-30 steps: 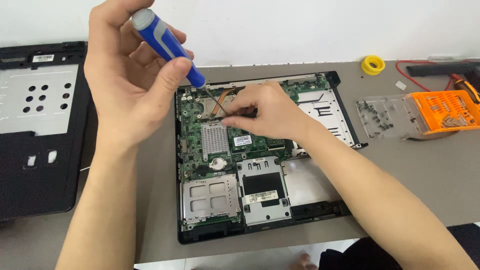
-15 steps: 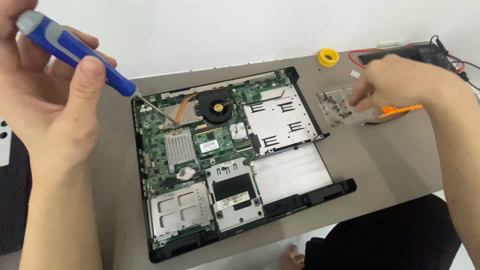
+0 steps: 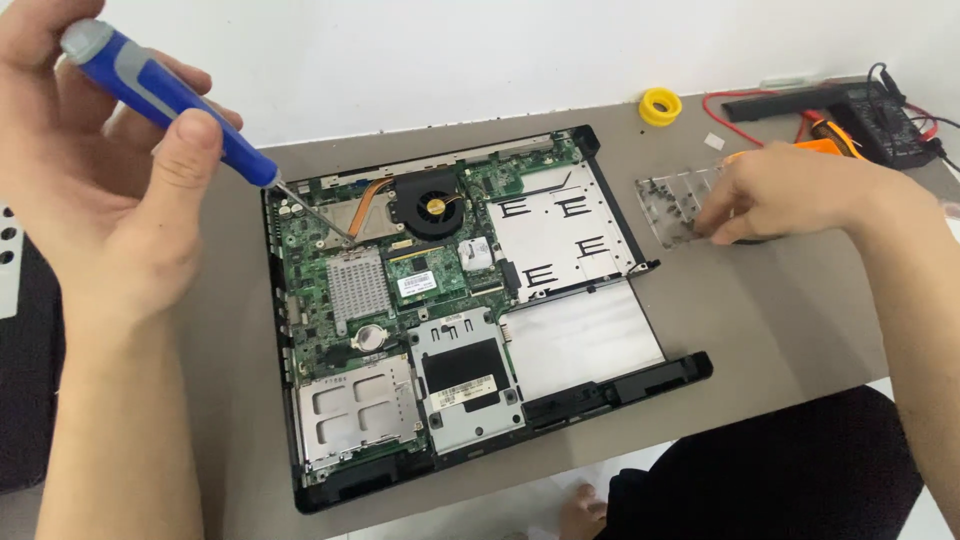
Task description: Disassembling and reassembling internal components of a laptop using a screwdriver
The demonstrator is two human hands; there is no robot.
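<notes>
Over the opened laptop point(image 3: 450, 300) on the table point(image 3: 780, 300), left hand point(image 3: 90, 170) is gripping the blue screwdriver point(image 3: 170, 95) while right hand's point(image 3: 790, 190) fingertips are pinching down at the clear screw tray point(image 3: 672, 205), probably dropping a screw

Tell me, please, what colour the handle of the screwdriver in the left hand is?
Blue, with a grey cap and strip, on the screwdriver; the head view shows it.

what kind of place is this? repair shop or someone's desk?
Likely a home or small repair desk, not an equipped shop. An opened laptop base lies on a plain grey table against a white wall. The left hand holds a blue screwdriver; the right hand rests at a clear screw tray.
</notes>
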